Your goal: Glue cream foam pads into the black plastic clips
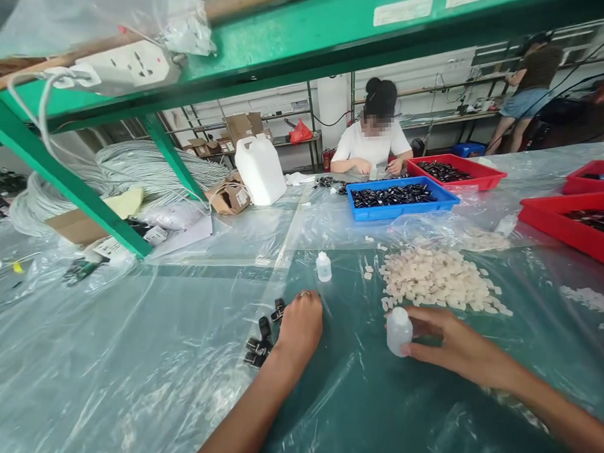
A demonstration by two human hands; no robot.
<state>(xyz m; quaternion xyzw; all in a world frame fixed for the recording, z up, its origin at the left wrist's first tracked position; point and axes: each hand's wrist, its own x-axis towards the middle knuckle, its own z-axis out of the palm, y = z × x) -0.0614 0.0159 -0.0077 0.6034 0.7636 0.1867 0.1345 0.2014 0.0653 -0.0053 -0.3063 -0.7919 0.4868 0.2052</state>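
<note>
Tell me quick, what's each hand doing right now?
Left hand: closed, knuckles up, resting beside small black clips; whether it holds one cannot be told.
Right hand: closed on a small white bottle.

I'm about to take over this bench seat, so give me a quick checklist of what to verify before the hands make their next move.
1. Right hand grips small white bottle: ok.
2. Bottle cap on: cannot tell.
3. Left hand at the black clips: ok, touching.
4. Clip held in left hand: cannot tell.
5. Pile of white pieces close to right hand: ok.
6. Second small bottle upright: ok.
</note>
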